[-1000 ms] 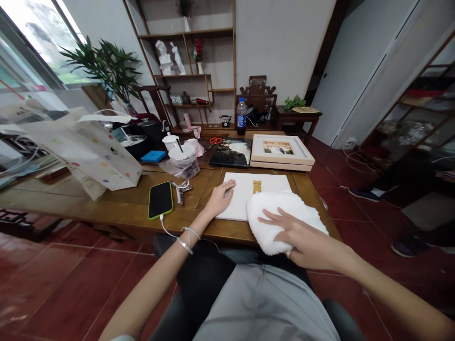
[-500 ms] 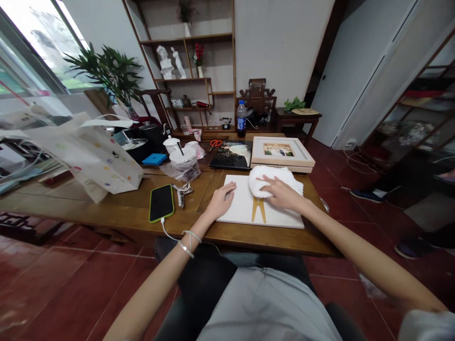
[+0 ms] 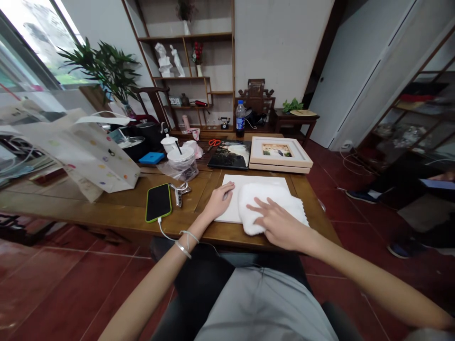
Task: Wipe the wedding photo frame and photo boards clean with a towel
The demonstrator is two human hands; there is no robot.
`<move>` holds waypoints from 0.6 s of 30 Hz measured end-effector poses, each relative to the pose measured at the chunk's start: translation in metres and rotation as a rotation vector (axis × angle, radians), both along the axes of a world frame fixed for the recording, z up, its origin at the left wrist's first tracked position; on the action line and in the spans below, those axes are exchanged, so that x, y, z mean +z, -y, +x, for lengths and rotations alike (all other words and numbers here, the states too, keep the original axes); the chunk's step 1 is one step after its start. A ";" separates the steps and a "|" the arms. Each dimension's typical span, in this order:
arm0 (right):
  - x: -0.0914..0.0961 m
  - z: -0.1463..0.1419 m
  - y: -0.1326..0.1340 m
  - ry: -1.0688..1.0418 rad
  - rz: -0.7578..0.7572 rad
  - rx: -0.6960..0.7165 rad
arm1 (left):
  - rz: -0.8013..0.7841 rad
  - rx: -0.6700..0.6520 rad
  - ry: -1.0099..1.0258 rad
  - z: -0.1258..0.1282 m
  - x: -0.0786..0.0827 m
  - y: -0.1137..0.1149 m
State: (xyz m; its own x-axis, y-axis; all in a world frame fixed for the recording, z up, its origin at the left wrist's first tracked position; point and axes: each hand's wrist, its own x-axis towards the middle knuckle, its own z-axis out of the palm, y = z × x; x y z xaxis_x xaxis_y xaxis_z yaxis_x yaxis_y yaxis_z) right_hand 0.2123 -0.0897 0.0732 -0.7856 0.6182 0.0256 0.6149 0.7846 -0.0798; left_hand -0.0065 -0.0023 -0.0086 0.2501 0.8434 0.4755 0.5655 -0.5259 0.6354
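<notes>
A flat white board [image 3: 232,182] lies near the table's front edge. Over most of it is spread a fluffy white towel [image 3: 256,189], whose near edge hangs past the board's front. My right hand [image 3: 275,222] lies on the towel with its fingers spread, pressing down on it from above. At the board's left edge rests my left hand [image 3: 219,201], fingers stretched out over the board and nothing gripped. The towel hides the board's middle and front right, along with the golden-brown two-legged piece seen there earlier.
Behind the board are a framed picture [image 3: 280,151], a dark glossy picture panel [image 3: 229,154] and orange scissors [image 3: 214,142]. A charging phone [image 3: 158,202], a lidded cup [image 3: 180,156] and a paper bag [image 3: 106,161] stand to the left. A bottle [image 3: 240,118] is farther back.
My right hand has slid the towel toward me across the board, covering the golden-brown piece and baring the board's far edge. My left hand has stayed at the board's left edge.
</notes>
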 end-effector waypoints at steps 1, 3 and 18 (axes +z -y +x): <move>0.003 0.000 0.008 -0.013 -0.019 0.013 | -0.001 -0.002 -0.001 0.000 0.000 0.000; 0.007 0.002 0.017 -0.038 -0.054 0.011 | -0.003 0.000 0.003 0.000 0.001 0.000; -0.020 -0.013 -0.085 -0.080 0.123 -0.265 | -0.014 0.006 0.009 0.000 0.002 0.000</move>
State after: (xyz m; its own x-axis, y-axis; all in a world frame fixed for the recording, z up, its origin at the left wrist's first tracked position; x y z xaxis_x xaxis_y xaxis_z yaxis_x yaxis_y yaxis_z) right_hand 0.1995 -0.0042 0.0529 -0.5900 0.7895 0.1688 0.7948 0.6048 -0.0505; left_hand -0.0061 -0.0024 -0.0061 0.2405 0.8513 0.4663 0.5627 -0.5138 0.6476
